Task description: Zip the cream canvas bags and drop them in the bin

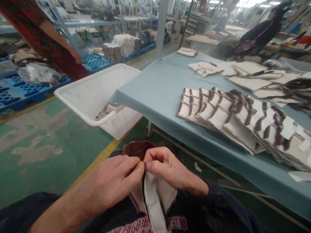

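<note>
Low in the view, my left hand (pixel 114 181) and my right hand (pixel 170 170) meet fingertip to fingertip, both pinched closed on a cream fabric piece (pixel 155 200) with a dark brown cuff (pixel 137 149). The piece hangs over my lap, in front of my dark sleeves. On the blue-covered table (pixel 155 90) to the right lies a fanned row of similar cream and brown pieces (pixel 243 116).
A white plastic bin (pixel 97 94) with a few pieces inside stands at the table's left end. More cream pieces (pixel 250 76) lie spread farther back. A person in red (pixel 43 35) stands at upper left, another in dark clothes (pixel 259 32) at upper right. Blue pallets and shelves fill the background.
</note>
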Demonstrator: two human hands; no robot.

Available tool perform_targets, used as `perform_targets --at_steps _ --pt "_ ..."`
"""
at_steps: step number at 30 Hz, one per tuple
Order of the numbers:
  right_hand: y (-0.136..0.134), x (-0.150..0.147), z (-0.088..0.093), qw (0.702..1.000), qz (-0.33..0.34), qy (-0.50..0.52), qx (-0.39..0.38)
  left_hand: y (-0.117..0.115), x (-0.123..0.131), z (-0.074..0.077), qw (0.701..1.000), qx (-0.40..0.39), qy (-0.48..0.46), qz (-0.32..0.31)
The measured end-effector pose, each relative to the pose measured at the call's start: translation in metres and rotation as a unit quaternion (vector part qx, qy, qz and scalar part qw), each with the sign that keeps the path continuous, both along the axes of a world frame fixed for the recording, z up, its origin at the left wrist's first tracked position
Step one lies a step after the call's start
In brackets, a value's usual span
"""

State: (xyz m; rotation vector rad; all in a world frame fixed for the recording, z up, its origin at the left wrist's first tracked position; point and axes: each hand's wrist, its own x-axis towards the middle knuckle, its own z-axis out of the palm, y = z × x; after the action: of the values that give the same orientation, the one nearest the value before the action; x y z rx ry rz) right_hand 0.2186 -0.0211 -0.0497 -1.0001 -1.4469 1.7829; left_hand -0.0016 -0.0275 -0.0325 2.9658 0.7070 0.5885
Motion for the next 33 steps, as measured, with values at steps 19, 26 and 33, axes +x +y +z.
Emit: perform_targets --at_steps 19,26,33 --pt "-0.012 0.009 -0.003 0.924 -0.075 -0.149 0.344 0.013 0.005 0.002 0.997 -0.055 -0.052 0.009" --pt "-0.015 0.009 0.001 0.867 -0.056 -0.192 0.456 0.016 0.003 0.005 0.988 -0.123 -0.095 0.002" --pt "-0.024 0.014 0.023 0.806 -0.021 -0.262 0.530 0.012 0.003 0.026 0.980 -0.195 -0.029 -0.017"
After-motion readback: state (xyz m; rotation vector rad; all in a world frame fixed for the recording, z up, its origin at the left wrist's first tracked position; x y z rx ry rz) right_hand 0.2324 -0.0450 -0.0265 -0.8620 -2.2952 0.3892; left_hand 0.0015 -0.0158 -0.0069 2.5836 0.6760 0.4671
